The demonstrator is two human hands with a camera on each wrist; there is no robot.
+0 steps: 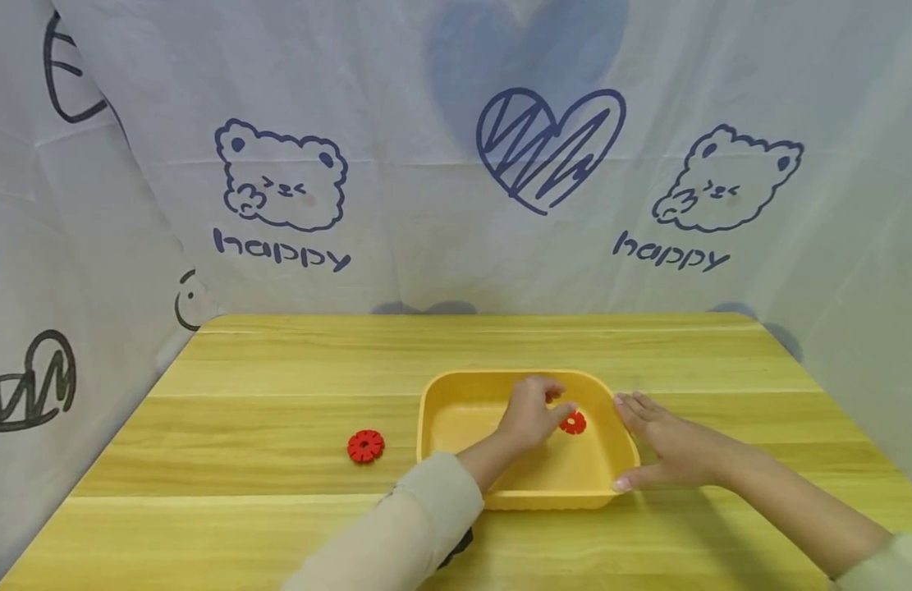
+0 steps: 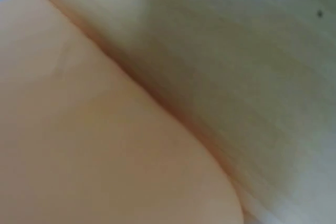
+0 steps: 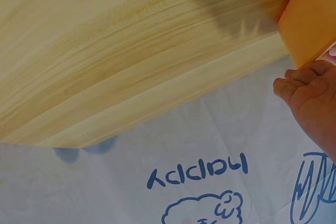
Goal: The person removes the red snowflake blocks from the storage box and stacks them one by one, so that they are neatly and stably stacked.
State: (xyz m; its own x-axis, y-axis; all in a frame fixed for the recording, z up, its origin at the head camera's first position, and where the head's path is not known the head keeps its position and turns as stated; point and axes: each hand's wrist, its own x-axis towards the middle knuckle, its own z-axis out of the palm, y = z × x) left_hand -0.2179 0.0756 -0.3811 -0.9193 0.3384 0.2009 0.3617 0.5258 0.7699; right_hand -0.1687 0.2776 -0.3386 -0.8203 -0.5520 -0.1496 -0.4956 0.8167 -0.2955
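Note:
A yellow plastic basin stands on the table, with a red notched plastic disc inside towards its right end. My left hand reaches into the basin from the near side. Its thumb and fingers are apart, and the thumb tip lies close to the disc; whether they touch cannot be told. Against the basin's right side my right hand rests with fingers and thumb spread along the rim. The left wrist view shows only blurred skin. In the right wrist view, the right hand touches the basin's orange-looking wall.
Left of the basin, another red notched disc lies on the wooden table; whether several are stacked there cannot be told. A dark object shows partly beneath the left sleeve. Behind the table hangs a white printed cloth.

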